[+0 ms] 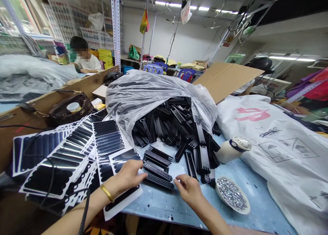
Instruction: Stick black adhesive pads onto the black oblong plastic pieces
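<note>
My left hand is over the edge of a sheet of black round-ended stickers, thumb and fingers apart, beside a small row of black patterned strips. My right hand is at the other end of that row, fingers bent and thumb slightly apart, nothing visible in them. Whether its fingertips touch the nearest strip I cannot tell. The strips lie side by side, some with pronged ends. Behind them, many loose black pronged strips spill from a large clear plastic bag.
Overlapping sticker sheets spread on the left, with a dark cable across them. A bowl of shiny stones and a cream bottle stand on the right, by a white sack. A brown handbag lies left; a person sits beyond.
</note>
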`<state>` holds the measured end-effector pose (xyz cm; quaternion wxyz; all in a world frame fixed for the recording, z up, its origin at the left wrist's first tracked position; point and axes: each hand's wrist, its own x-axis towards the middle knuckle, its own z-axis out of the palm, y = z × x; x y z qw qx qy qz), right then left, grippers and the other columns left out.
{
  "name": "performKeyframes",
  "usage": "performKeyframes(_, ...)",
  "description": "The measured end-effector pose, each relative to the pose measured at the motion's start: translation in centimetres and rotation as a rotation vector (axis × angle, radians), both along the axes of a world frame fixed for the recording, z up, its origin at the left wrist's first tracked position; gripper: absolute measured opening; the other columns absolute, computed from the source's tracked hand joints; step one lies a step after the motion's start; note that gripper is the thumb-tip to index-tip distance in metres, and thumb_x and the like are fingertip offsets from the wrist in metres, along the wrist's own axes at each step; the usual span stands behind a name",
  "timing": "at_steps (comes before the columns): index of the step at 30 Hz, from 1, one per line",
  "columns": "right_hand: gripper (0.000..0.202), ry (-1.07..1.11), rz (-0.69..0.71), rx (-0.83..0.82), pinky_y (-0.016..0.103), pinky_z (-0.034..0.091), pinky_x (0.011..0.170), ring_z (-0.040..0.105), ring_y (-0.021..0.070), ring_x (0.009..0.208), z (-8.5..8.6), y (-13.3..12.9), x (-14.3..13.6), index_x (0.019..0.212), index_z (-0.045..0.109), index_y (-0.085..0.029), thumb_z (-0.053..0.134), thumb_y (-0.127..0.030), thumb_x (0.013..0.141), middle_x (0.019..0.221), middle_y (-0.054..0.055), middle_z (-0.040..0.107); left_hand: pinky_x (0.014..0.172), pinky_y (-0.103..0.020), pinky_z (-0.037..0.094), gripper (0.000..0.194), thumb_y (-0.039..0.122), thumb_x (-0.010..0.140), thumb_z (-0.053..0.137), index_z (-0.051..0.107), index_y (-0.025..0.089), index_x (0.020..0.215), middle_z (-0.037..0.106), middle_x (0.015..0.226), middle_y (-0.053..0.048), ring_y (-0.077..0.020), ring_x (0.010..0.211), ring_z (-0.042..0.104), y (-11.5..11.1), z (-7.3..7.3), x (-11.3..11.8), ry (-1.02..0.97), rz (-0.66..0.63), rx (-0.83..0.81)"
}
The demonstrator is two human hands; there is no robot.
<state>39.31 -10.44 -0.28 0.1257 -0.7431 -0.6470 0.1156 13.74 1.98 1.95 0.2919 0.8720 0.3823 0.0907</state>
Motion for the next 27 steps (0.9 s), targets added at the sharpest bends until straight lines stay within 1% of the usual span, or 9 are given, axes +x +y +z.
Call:
performKeyframes(2,0.031,0.001,0.010,0.018,0.030,0.048,0.070,0.068,0.0207,0.075,-0.3,1.0,0.6,0.095,0.075,-0.018,0.045,-0.023,0.087,0.084,0.009,0.072,0.075,-0.030,0.045,0.022,0.027,0.087,0.054,0.069,0.017,0.100,0.071,0.089,-0.008,-0.0214,0.081,0.064,0.3,0.0,0.4,-0.084,-0.012,0.063)
performKeyframes(4,0.035,0.005,0.042,0.014,0.030,0.050,0.074,0.068,0.0200,0.079,-0.6,2.0,0.7,0.100,0.075,-0.023,0.047,-0.014,0.082,0.088,0.007,0.072,0.081,-0.031,0.047,0.026,0.025,0.088,0.054,0.068,0.021,0.110,0.072,0.095,-0.008,-0.0223,0.087,0.065,0.7,-0.1,1.0,-0.106,-0.077,0.062)
performKeyframes(8,0.046,0.015,0.119,-0.032,0.027,0.049,0.074,0.067,0.0191,0.082,-0.4,3.1,0.0,0.107,0.075,-0.027,0.051,-0.005,0.075,0.087,0.005,0.070,0.078,-0.032,0.047,0.024,0.027,0.088,0.056,0.072,0.023,0.105,0.071,0.089,-0.007,-0.0234,0.085,0.065,1.1,-0.3,1.5,-0.051,-0.145,0.041)
performKeyframes(10,0.044,0.019,0.136,-0.053,0.027,0.048,0.074,0.066,0.0195,0.083,-0.1,3.3,-0.4,0.109,0.074,-0.027,0.054,-0.007,0.075,0.088,0.005,0.068,0.077,-0.031,0.047,0.023,0.026,0.088,0.055,0.073,0.022,0.101,0.071,0.087,-0.007,-0.0228,0.083,0.065,1.1,-0.4,1.4,-0.055,-0.148,0.035)
performKeyframes(13,0.033,0.029,0.151,-0.065,0.028,0.046,0.074,0.063,0.0203,0.083,0.3,3.6,-0.9,0.107,0.073,-0.024,0.059,-0.015,0.078,0.090,0.006,0.066,0.077,-0.030,0.046,0.023,0.024,0.087,0.056,0.074,0.022,0.100,0.071,0.086,-0.007,-0.0222,0.083,0.064,1.1,-0.5,1.0,-0.071,-0.145,0.025)
performKeyframes(16,0.024,0.055,0.170,-0.064,0.030,0.045,0.074,0.062,0.0218,0.083,0.7,3.9,-1.3,0.097,0.074,-0.020,0.055,-0.017,0.082,0.088,0.008,0.066,0.077,-0.030,0.046,0.022,0.023,0.085,0.057,0.075,0.022,0.099,0.072,0.086,-0.006,-0.0219,0.082,0.065,1.0,-0.6,0.6,-0.089,-0.129,0.012)
performKeyframes(20,0.027,0.141,0.186,-0.066,0.029,0.046,0.073,0.063,0.0204,0.080,1.1,4.1,-0.9,0.097,0.074,-0.019,0.050,-0.018,0.085,0.084,0.007,0.069,0.071,-0.027,0.045,0.016,0.024,0.083,0.061,0.074,0.020,0.091,0.071,0.079,-0.004,-0.0187,0.073,0.063,1.2,-0.6,0.4,-0.152,-0.089,0.024)
performKeyframes(24,0.028,0.218,0.153,-0.094,0.024,0.044,0.058,0.062,0.0157,0.058,0.7,4.0,-0.5,0.079,0.074,-0.020,0.046,-0.021,0.086,0.059,-0.001,0.064,0.067,-0.027,0.046,0.016,0.023,0.087,0.056,0.069,0.016,0.082,0.067,0.072,-0.005,-0.0182,0.069,0.062,2.1,-0.5,1.0,-0.148,0.017,0.135)
performKeyframes(27,0.029,0.218,0.069,-0.082,0.024,0.040,0.051,0.058,0.0152,0.049,0.2,3.9,-0.2,0.085,0.074,-0.018,0.048,-0.029,0.085,0.052,-0.002,0.062,0.075,-0.029,0.048,0.017,0.019,0.088,0.051,0.067,0.018,0.095,0.069,0.086,-0.007,-0.0201,0.081,0.065,3.5,-0.1,2.2,-0.074,0.000,0.209)
